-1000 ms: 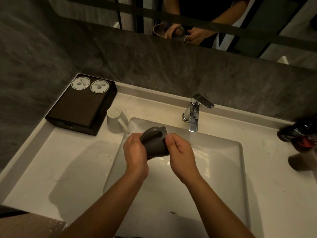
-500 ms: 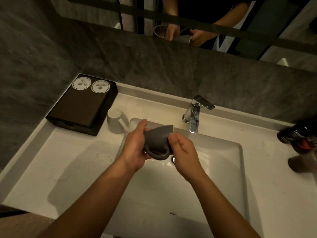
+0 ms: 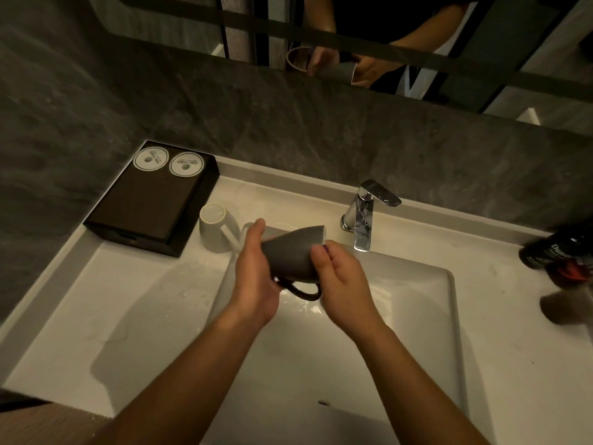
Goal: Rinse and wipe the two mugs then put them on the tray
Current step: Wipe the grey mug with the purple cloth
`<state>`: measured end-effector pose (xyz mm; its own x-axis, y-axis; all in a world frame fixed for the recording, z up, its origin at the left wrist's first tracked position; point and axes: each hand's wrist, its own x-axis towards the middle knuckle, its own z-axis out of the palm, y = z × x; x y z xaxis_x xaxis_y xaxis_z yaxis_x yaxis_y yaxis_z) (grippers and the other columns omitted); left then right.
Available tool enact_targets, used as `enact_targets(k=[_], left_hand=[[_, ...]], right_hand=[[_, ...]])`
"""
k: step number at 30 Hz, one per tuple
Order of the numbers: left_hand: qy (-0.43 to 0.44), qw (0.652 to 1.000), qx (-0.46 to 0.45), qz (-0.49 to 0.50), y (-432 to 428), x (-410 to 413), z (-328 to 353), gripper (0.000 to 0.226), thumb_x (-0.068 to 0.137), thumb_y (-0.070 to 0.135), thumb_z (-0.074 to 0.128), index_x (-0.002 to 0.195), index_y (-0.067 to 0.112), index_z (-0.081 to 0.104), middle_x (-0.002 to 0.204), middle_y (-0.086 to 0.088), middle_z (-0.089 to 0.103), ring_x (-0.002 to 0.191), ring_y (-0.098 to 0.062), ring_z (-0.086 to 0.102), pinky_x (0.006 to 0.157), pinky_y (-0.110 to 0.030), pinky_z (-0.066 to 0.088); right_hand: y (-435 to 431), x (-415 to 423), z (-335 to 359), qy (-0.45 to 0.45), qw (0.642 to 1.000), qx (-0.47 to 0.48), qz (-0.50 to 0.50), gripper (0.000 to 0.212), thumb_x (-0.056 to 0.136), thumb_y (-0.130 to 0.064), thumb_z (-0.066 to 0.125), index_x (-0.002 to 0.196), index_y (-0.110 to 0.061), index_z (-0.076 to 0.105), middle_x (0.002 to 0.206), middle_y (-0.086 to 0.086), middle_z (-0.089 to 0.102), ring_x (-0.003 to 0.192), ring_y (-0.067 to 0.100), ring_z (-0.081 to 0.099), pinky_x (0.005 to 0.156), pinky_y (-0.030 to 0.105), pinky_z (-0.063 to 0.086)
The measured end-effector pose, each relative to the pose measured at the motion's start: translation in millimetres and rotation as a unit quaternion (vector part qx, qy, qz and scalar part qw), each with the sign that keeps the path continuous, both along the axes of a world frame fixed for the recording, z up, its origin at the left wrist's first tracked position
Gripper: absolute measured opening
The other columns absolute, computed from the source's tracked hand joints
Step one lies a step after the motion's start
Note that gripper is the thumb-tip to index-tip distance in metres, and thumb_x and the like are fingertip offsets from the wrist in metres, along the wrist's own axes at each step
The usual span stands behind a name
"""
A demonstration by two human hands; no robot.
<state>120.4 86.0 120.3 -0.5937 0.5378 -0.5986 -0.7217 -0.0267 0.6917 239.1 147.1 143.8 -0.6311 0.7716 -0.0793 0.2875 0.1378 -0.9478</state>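
Two mugs are in play, and only the grey mug point(image 3: 293, 256) has moved. Over the last second we see it rolled from handle-up to handle-down, and its mouth now tilts away toward the faucet point(image 3: 365, 216). It is above the near-left part of the basin point(image 3: 417, 316). The left hand point(image 3: 253, 277) is clamped on it, fingers along its far side and thumb near the handle. The right hand point(image 3: 340, 277) has loosened, and its relaxed fingers now lie against the mug's side by the rim. We see no stream at the spout, so we judge this mug is being rubbed or shaken off, with wiping yet to come. The white mug point(image 3: 215, 229) has not shifted. It sits upside down on the bench point(image 3: 128, 316), just beside the dark tray point(image 3: 150, 200), so neither mug is on the tray yet. The tray carries two round paper discs point(image 3: 151, 159) at its far end. The pale bench shows wet patches left of the basin, and a dark bottle point(image 3: 552, 255) lies at its right edge. Behind it rises a grey stone wall point(image 3: 288, 123), and a mirror point(image 3: 417, 43) above reflects the hands and mug.
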Motion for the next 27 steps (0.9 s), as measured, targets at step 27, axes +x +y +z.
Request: enact_targets(k=[27], left_hand=[[0.145, 0.985, -0.066, -0.059, 1, 15, 15, 0.029, 0.103, 0.045, 0.054, 0.113, 0.021, 0.067, 0.105, -0.009, 0.075, 0.093, -0.029, 0.076, 0.063, -0.037, 0.063]], right_hand=[[-4, 7, -1, 0.007, 1.000, 0.003, -0.018, 0.039, 0.107, -0.043, 0.035, 0.099, -0.016, 0.063, 0.091, 0.001, 0.065, 0.084, 0.007, 0.059, 0.068, 0.022, 0.050]])
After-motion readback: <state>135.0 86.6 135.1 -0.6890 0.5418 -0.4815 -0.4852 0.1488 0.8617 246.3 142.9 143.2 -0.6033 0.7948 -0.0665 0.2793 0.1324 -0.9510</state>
